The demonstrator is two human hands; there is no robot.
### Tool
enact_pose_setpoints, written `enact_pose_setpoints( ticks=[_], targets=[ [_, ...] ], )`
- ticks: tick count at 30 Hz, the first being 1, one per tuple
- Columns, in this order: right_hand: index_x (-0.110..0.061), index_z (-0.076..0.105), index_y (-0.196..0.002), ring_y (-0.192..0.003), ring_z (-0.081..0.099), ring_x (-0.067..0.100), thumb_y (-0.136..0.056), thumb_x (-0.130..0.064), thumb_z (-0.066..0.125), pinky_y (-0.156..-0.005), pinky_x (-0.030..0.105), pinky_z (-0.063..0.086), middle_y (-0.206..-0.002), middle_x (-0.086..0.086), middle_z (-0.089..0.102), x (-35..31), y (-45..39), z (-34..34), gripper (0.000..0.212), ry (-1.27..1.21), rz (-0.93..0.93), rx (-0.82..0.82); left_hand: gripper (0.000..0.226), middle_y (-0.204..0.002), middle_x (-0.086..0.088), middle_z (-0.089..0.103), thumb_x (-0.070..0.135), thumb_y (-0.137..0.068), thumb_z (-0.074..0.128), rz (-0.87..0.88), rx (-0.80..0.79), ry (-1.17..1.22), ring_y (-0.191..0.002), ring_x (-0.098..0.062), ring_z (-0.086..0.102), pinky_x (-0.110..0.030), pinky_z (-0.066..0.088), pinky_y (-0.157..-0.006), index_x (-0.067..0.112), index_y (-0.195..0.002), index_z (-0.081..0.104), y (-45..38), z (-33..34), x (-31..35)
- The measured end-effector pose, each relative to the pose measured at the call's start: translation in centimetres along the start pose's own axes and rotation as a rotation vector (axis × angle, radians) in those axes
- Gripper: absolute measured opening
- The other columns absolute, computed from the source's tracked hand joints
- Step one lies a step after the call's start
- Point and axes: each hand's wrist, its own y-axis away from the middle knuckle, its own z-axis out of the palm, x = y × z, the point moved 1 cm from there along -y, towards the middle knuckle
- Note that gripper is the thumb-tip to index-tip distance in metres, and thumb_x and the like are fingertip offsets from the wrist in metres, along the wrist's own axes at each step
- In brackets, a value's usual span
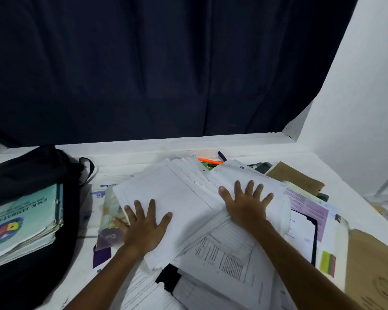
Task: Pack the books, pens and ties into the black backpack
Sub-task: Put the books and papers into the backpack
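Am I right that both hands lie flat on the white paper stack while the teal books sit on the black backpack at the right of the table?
Not quite: the head view shows the backpack and teal books at the left of the table, not the right. The rest holds: the left hand and right hand lie flat, fingers spread, on the white paper stack.

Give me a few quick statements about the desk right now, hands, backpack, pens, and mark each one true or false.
1. Both hands lie flat on the white paper stack. True: left hand, right hand.
2. The black backpack sits to the right. False: it is on the left.
3. A pale green book pile rests on the backpack. True.
4. The right hand holds the orange pen. False: the pen lies beyond the papers, untouched.
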Motion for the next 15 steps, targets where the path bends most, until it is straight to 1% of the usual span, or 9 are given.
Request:
enact_pose_setpoints(
  ticks=[4, 6, 8, 9, 11, 13, 15],
  targets=[
    [-0.029, 0.008, -0.153, -0.146, -0.009, 0.037, -0.074, -0.078, -0.009, -0.11, 0.065, -0.011, -0.161, 0.012, -0.003, -0.2, 0.0, 0.2, 0.095, 0.02, -0.065, 0.02, 0.084, -0.16, -0.015, -0.021, 0.078, -0.086, 0.011, 0.073, -0.031, -0.026, -0.144, -0.039, -0.026, -0.07, -0.022, -0.104, 0.032, -0.153, -0.012, -0.2, -0.2, 0.5],
    [-0.029, 0.008, -0.153, -0.146, -0.009, 0.037, -0.074, -0.079, -0.009, -0.11, 0.066, -0.01, -0.161, 0.012, -0.003, -0.1, 0.1, 0.2, 0.095, 0.029, -0.081, 0.031, 0.084, -0.16, -0.015, -0.019, 0.078, -0.086, 0.008, 0.085, -0.011, -0.088, -0.145, -0.039, -0.024, -0.068, -0.03, -0.097, 0.032, -0.154, -0.01, -0.2, -0.3, 1.0],
    [-0.029, 0.009, -0.153, -0.147, -0.008, 0.036, -0.073, -0.078, -0.01, -0.11, 0.066, -0.009, -0.161, 0.011, -0.002, -0.1, 0.3, 0.0, 0.095, 0.017, -0.094, 0.027, 0.085, -0.16, -0.016, -0.018, 0.079, -0.084, 0.005, 0.088, 0.01, -0.115, -0.145, -0.038, -0.022, -0.066, -0.033, -0.094, 0.032, -0.154, -0.009, -0.1, -0.2, 1.3],
    [-0.03, 0.01, -0.153, -0.147, -0.008, 0.035, -0.072, -0.077, -0.01, -0.111, 0.066, -0.01, -0.161, 0.01, -0.002, -0.1, 0.3, -0.1, 0.095, 0.013, -0.104, 0.021, 0.087, -0.16, -0.017, -0.017, 0.08, -0.083, 0.004, 0.087, 0.013, -0.106, -0.145, -0.038, -0.022, -0.067, -0.033, -0.096, 0.032, -0.154, -0.008, 0.0, -0.2, 1.4],
    [-0.031, 0.012, -0.152, -0.147, -0.008, 0.034, -0.073, -0.076, -0.009, -0.111, 0.064, -0.01, -0.162, 0.008, -0.001, 0.1, 0.3, -0.3, 0.094, -0.007, -0.129, 0.001, 0.091, -0.16, -0.02, -0.016, 0.082, -0.08, 0.004, 0.09, 0.007, -0.079, -0.145, -0.037, -0.023, -0.068, -0.027, -0.103, 0.031, -0.154, -0.008, 0.0, -0.2, 1.3],
    [-0.031, 0.02, -0.151, -0.148, -0.004, 0.032, -0.082, -0.074, -0.002, -0.112, 0.063, -0.008, -0.162, 0.008, 0.003, 0.6, 0.1, -0.6, 0.084, -0.112, -0.133, 0.026, 0.087, -0.16, -0.02, -0.016, 0.081, -0.083, 0.008, 0.073, 0.008, -0.047, -0.145, -0.036, -0.024, -0.063, -0.028, -0.104, 0.031, -0.154, -0.005, 0.1, -0.4, 1.1],
    [-0.029, 0.028, -0.148, -0.147, 0.002, 0.034, -0.092, -0.068, 0.017, -0.114, 0.062, -0.001, -0.161, 0.01, 0.009, 1.5, -0.1, -1.1, 0.07, -0.243, -0.042, 0.163, 0.084, -0.161, -0.018, -0.013, 0.079, -0.086, 0.014, 0.008, 0.025, 0.099, -0.146, -0.037, -0.021, -0.061, -0.025, -0.106, 0.032, -0.154, 0.002, 0.1, -0.6, 0.5]
  ],
)
